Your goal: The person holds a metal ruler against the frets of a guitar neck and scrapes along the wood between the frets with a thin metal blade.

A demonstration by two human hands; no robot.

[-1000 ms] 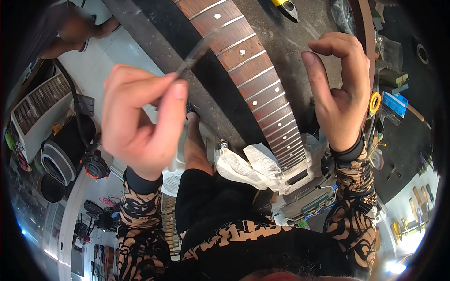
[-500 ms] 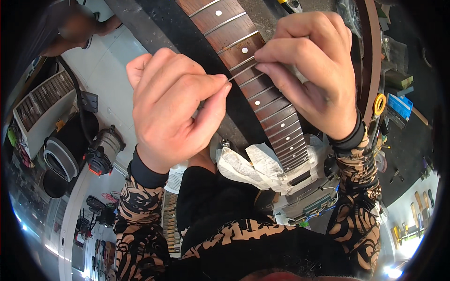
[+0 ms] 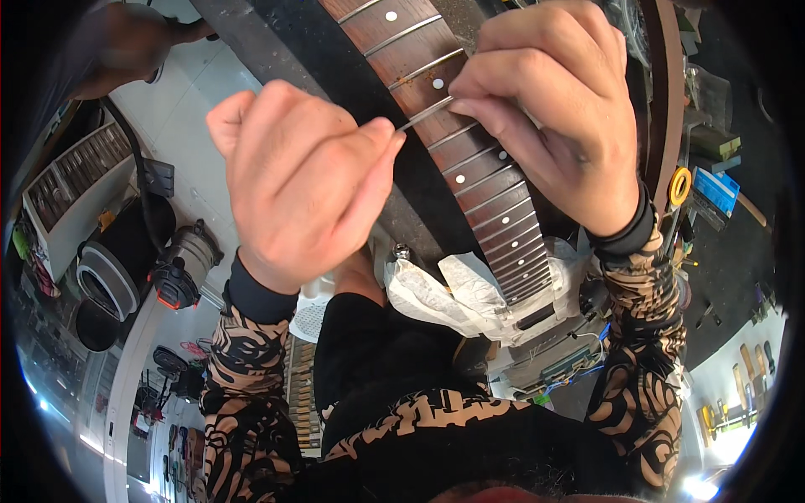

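Observation:
A guitar neck with a brown fretboard (image 3: 490,201), metal frets and white dot markers runs diagonally above a guitar body wrapped in pale masking material (image 3: 428,293). A thin metal strip (image 3: 423,116) crosses the fretboard near a fret. My left hand (image 3: 306,189) pinches the strip's left end beside the neck, fingers curled. My right hand (image 3: 558,113) is closed on the right end, thumb and forefinger over the fretboard, the other fingers bent above them. Part of the neck is hidden under my right hand.
A dark bench (image 3: 260,42) supports the neck. At right are a yellow tape roll (image 3: 680,186), a blue package (image 3: 714,191) and hand tools. At left are a tray of files (image 3: 75,176), a metal-bodied machine (image 3: 189,256) and another person's arm (image 3: 117,59).
My right hand has come in from the right and taken hold of the strip. My left hand moved right, then slightly up and left, bringing the strip down across the fretboard.

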